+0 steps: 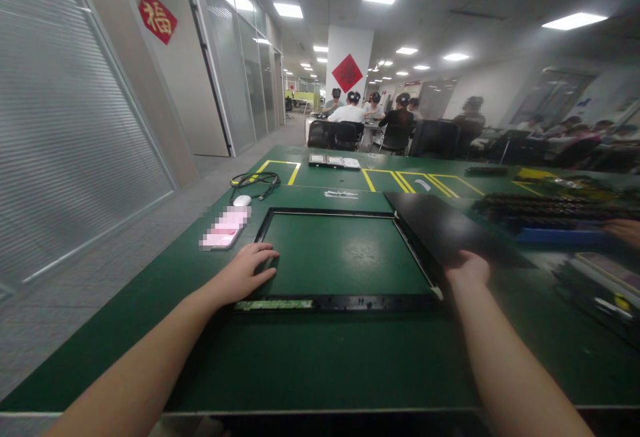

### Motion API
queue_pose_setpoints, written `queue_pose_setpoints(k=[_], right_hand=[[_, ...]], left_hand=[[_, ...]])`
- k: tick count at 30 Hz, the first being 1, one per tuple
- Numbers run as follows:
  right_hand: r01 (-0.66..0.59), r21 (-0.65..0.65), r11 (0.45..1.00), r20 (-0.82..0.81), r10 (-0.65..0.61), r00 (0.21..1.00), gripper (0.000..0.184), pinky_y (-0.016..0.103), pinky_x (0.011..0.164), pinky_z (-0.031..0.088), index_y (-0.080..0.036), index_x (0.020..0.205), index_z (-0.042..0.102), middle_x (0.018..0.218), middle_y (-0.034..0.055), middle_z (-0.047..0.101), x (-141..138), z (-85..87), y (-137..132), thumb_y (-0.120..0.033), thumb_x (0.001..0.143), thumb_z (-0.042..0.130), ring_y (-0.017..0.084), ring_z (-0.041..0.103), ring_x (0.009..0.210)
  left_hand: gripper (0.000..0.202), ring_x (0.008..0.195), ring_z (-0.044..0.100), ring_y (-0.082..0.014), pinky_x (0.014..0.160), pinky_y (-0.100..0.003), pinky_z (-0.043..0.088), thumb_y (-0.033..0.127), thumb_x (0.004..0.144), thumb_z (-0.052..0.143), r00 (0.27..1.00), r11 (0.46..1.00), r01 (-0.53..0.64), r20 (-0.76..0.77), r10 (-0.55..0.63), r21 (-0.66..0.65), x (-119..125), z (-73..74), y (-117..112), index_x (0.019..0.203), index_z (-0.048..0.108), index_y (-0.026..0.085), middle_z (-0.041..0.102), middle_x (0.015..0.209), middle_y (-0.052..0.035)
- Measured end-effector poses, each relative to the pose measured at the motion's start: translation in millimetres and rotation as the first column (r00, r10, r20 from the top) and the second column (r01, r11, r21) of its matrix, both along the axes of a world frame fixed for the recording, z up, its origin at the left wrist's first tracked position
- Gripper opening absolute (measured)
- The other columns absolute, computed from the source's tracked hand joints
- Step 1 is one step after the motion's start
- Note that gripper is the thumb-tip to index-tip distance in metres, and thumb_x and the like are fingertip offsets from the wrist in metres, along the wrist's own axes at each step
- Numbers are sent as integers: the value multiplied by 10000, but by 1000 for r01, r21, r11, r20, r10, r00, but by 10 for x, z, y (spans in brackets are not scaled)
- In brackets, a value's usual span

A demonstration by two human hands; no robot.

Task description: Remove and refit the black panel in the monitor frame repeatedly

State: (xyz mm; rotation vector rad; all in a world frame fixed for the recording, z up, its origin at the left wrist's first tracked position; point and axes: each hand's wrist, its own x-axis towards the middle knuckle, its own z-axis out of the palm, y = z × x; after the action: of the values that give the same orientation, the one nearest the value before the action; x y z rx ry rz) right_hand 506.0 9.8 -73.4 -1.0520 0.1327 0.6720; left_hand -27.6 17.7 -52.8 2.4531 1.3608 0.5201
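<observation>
A black rectangular monitor frame (373,303) lies flat on the green tabletop, with a strip of green circuit board (275,305) along its near left edge. My left hand (247,270) rests over the frame's left side, fingers apart and stretched inward over the opening. To the right, a thin dark flat panel (445,223) is tilted beside the frame, its left edge near the frame's right side. My right hand (469,269) grips the panel's near edge; most of its fingers are hidden beneath it.
On the left lie a phone (226,229), a white mouse (243,201) and a coiled black cable (257,183). A black tray (334,161) sits at the back. A blue bin (545,234) and another person's hand (624,231) are at the right. People sit at tables beyond.
</observation>
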Motion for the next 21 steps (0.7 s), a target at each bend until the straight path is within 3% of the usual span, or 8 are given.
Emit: queue_pose_setpoints(k=[11, 21], right_hand=[[20, -17, 1000, -33, -20, 999, 311, 315, 575, 622, -213, 853, 499, 840, -10, 631, -66, 47, -21, -20, 610, 498, 139, 635, 639], [-11, -22, 1000, 24, 12, 1000, 322, 355, 577, 615, -226, 824, 478, 772, -33, 610, -27, 6, -21, -8, 590, 515, 152, 616, 609]], left_hand=[[493, 1339, 534, -366, 1133, -551, 402, 519, 912, 543, 1000, 1000, -4, 8, 4, 10, 7, 4, -14, 1243, 707, 192, 616, 1412, -184], [479, 1333, 537, -361, 1132, -553, 398, 518, 906, 549, 1000, 1000, -5, 18, 5, 16, 3, -21, -6, 1237, 710, 212, 624, 1403, -168]])
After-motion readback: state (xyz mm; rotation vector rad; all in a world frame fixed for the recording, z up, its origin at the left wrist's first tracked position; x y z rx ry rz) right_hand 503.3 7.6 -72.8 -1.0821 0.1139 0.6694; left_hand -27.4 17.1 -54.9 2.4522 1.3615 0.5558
